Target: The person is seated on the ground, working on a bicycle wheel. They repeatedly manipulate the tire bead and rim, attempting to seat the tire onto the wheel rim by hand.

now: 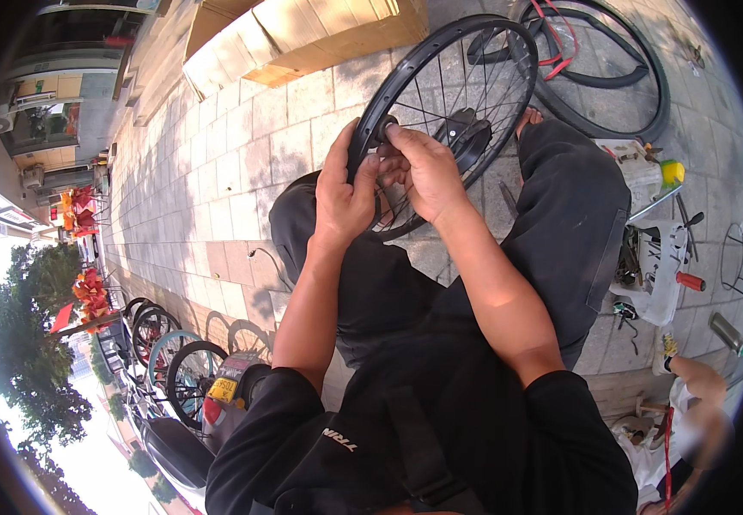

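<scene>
The fingers of a person's left hand [345, 193] grip a bicycle wheel [467, 135] at one o'clock; the right hand [427, 176] pinches a small dark part [382, 129] beside its rim. A loose tire [662, 107] lies at two o'clock.

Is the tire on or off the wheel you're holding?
Off: the wheel looks bare around its edge, with small holes showing. A loose black tire lies on the ground.

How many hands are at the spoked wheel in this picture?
2 in view. The left hand holds the wheel at its left side; the right hand is just to the right, with some fingers partly hidden.
</scene>
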Tool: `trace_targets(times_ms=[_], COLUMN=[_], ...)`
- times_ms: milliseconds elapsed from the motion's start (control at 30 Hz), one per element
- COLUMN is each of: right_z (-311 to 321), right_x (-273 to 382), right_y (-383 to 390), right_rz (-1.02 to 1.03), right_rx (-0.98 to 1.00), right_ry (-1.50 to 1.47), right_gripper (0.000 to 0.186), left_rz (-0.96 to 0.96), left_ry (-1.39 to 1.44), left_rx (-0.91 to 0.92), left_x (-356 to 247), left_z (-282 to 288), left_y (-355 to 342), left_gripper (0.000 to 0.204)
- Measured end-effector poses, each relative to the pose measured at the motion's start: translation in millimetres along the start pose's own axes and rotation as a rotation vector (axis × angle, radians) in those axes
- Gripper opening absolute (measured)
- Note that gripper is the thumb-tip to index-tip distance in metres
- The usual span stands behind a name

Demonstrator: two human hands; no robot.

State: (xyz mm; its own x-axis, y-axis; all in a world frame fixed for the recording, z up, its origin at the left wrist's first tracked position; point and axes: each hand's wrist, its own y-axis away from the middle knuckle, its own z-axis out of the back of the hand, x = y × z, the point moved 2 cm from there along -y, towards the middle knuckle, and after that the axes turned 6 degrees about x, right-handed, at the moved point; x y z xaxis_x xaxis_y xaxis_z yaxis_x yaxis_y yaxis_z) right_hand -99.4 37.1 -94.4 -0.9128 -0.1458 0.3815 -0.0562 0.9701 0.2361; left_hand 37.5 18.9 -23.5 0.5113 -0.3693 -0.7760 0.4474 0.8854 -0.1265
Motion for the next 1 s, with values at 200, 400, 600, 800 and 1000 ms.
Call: trace_targets(times_ms=[200, 400, 600, 800, 1000], right_z=[-11.6, 1.7, 2.9, -2.3, -11.4], right_x=[15.5, 16.6, 8.6, 12.3, -1.5], right_y=[1.9, 5.6, 14.4, 13.2, 7.0], right_rz=[0.078, 0.057, -0.057, -0.129, -0.196], right_rx=[-0.137, -0.260, -0.211, -0.198, -0.212], right_ry=[0.115, 0.039, 0.227, 0.253, 0.123], right_gripper=[0.028, 0.026, 0.028, 0.026, 0.024], left_rz=[-0.008, -0.009, 0.055, 0.172, 0.196], left_ry=[-0.016, 0.041, -0.054, 0.085, 0.055], left_rx=[0.049, 0.105, 0.054, 0.067, 0.063], left_x=[-5.6, -2.1, -2.7, -17.9, -11.0], left_z=[2.0, 4.7, 3.8, 10.6, 17.5], left_y=[-7.3, -11.4, -8.8, -28.4, -30.7], left_gripper=[0.054, 0.061, 0.066, 0.064, 0.065])
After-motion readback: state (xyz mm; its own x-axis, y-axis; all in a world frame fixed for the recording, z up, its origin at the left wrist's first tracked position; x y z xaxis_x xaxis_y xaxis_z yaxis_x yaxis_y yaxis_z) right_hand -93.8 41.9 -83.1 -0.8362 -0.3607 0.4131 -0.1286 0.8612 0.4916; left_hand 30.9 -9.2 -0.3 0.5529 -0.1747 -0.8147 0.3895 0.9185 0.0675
